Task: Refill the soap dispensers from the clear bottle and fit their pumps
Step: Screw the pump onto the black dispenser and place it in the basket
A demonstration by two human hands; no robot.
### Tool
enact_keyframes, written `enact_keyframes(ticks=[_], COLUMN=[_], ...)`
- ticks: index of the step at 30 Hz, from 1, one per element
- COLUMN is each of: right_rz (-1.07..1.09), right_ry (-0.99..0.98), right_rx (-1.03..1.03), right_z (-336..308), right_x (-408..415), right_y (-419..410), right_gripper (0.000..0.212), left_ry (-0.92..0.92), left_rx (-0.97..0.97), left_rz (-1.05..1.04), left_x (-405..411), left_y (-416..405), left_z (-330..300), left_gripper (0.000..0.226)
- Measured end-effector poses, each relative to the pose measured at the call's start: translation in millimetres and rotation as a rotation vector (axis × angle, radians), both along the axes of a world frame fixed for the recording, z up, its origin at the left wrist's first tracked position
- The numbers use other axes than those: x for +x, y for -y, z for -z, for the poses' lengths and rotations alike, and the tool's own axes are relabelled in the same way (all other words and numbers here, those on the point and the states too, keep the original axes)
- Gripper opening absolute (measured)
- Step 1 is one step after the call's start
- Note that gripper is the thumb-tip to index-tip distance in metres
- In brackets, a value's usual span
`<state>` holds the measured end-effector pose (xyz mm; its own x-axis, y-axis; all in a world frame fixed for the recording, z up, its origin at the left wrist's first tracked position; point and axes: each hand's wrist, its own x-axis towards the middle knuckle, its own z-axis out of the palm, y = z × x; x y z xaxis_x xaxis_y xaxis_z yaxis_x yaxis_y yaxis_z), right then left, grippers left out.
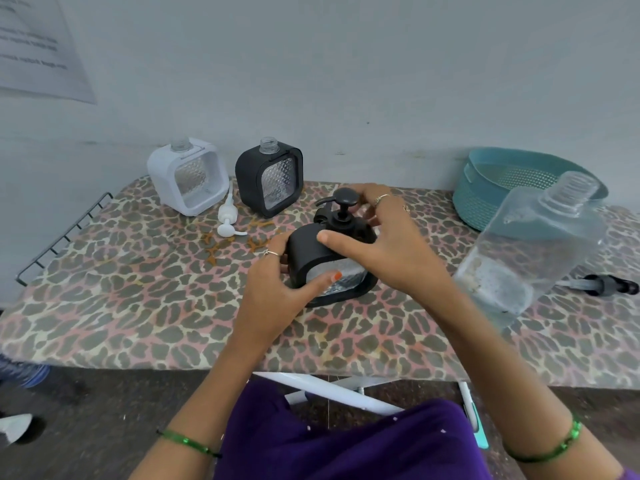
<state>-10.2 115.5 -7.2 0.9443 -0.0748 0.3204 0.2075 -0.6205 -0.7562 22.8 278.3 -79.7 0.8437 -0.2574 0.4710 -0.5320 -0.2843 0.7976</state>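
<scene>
Soft, even, rather dim light, no hard shadows, no bright glare, wide lens bending the tabletop (pixel 104 306) edges into curves, clear bottle (pixel 530 251) right of the fingers blurry, paper on wall (pixel 38 46) unreadable

I can find only one thing with writing on it: a white paper sheet (pixel 38 46) fixed on the wall at the top left. It carries several lines of dark printed text, but from my view the letters are blurred and stand at an angle, so I cannot read any word or number of them. On the soap dispensers, the pumps, the clear bottle and the basket I see no label, brand or number that can be read.
</scene>
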Motion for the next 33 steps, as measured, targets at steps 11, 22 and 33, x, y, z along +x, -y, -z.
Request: enact_keyframes(ticks=[11,22,33], right_rz=[0.044,-0.131,-0.086], right_ry=[-0.023,-0.128,-0.194], right_rx=[0.031,0.134,0.004], right_z=[5,0,-2], right_x=[1,6,6], right_y=[8,19,16], right_gripper=[0.035,0.027,0.076], left_ry=[-0.005,-0.021,-0.056], left_rx=[-0.007,-0.013,-0.045], left_rz=[0.007,0.001,0.024], left_x=[-2,-2,-4], left_y=[1,1,2], left_z=[-2,-3,-6], left_gripper=[0.055,0.052,0.055])
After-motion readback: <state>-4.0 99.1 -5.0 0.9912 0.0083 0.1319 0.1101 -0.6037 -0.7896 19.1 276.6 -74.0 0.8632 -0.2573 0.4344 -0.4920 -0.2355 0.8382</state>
